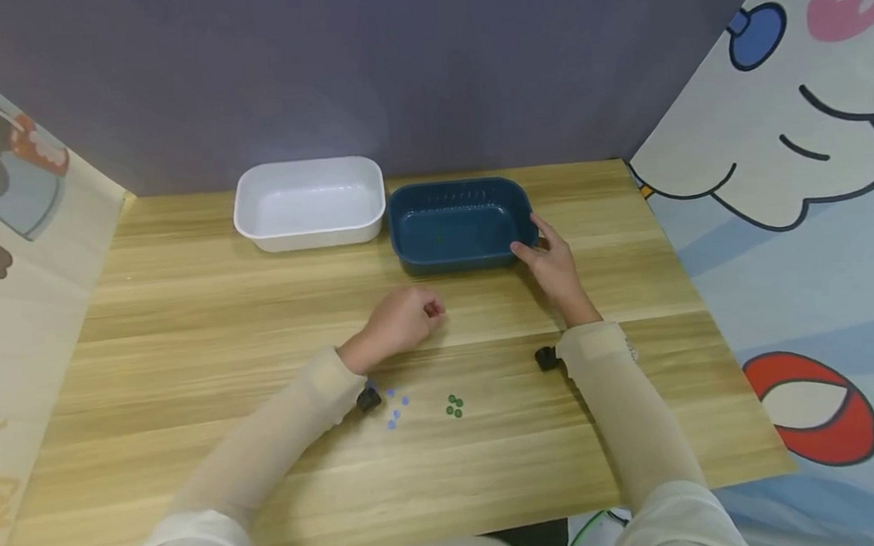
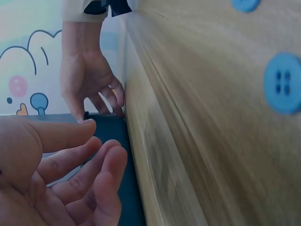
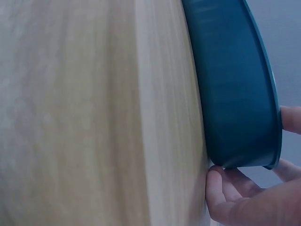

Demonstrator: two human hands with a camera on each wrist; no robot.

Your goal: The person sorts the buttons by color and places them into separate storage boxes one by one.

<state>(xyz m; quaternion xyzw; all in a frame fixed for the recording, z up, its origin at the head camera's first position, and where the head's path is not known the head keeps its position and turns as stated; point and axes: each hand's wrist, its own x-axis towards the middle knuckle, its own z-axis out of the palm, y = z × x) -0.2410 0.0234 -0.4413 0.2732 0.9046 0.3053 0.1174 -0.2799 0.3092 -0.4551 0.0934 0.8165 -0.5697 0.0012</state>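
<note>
My right hand (image 1: 555, 276) holds the right end of a dark teal plastic bin (image 1: 447, 266), its thumb over the near rim and the other fingers along the end wall. In the right wrist view, curled fingertips (image 3: 215, 188) sit low against the bin's end. My left hand (image 1: 401, 324) hovers in front of the bin, fingers loosely curled; the left wrist view shows nothing between thumb and fingers. Several blue buttons (image 1: 396, 413) lie scattered beside the left wrist. A small cluster of green buttons (image 1: 454, 405) lies to their right. A small green spot, faint, shows inside the bin.
A white plastic bin (image 1: 311, 241) stands left of the teal one, close against it. Both sit at the back of the wooden table (image 1: 207, 320), in front of a grey panel (image 1: 395, 75). Cartoon-printed sheets (image 1: 798, 284) flank the table. Each wrist wears a small black camera (image 1: 546, 358).
</note>
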